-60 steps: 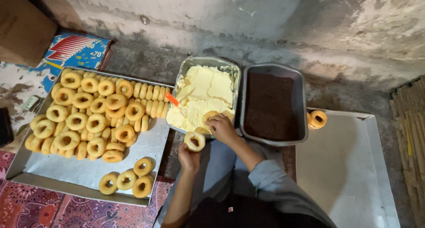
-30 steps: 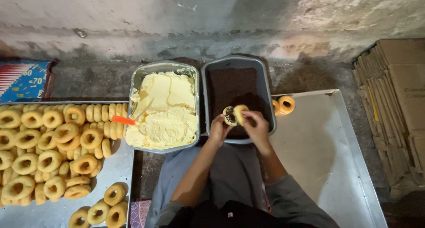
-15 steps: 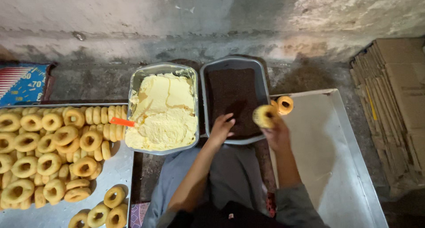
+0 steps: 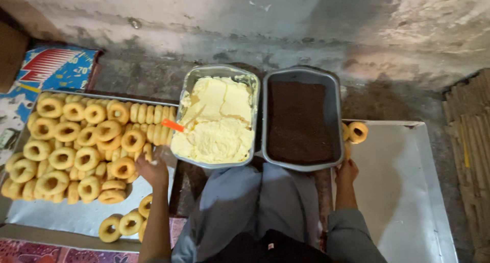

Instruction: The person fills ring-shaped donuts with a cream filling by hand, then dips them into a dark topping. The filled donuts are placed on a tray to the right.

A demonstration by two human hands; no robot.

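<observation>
Left hand (image 4: 152,169) grasps 1 pale golden ring doughnut (image 4: 148,152); right hand (image 4: 347,170) hangs released.

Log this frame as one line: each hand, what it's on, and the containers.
left hand: on ring pastries in left tray | right hand: empty, at right tray edge | cream pan, brown-crumb pan: untouched
</observation>
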